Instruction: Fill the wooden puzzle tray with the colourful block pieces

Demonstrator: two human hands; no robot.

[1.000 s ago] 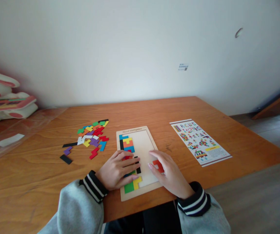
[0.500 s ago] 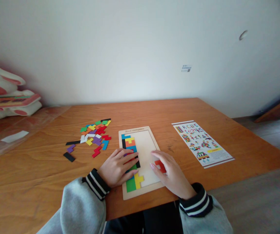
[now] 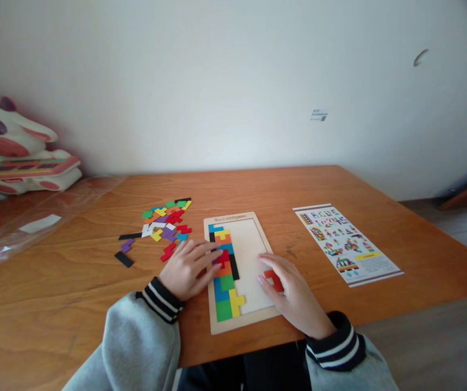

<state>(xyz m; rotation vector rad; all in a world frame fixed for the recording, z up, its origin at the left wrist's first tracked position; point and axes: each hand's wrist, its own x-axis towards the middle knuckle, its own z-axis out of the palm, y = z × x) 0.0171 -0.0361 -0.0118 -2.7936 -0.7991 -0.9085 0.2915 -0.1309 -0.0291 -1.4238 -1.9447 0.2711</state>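
Note:
A wooden puzzle board (image 3: 214,320) lies on the table, its left part filled with coloured pieces, among them a green one (image 3: 224,310), a yellow one (image 3: 236,302) and a black one (image 3: 234,267). Over the board's left edge rests my left hand (image 3: 190,267), fingers apart, its fingertips by the red and orange pieces. My right hand (image 3: 294,290) lies at the board's right side with thumb and fingers apart. Between them shows a red piece (image 3: 273,279), partly covered by the hand.
Loose coloured pieces (image 3: 169,233) lie in a heap left of the board. A printed sheet (image 3: 345,244) is on the right. Clear plastic wrap (image 3: 82,202) and a cow-shaped toy (image 3: 30,163) are at the far left, near the wall.
My left hand has drawn back to the left, uncovering more of the filled pieces. The whole view has shifted slightly, and my right hand stays by the red piece.

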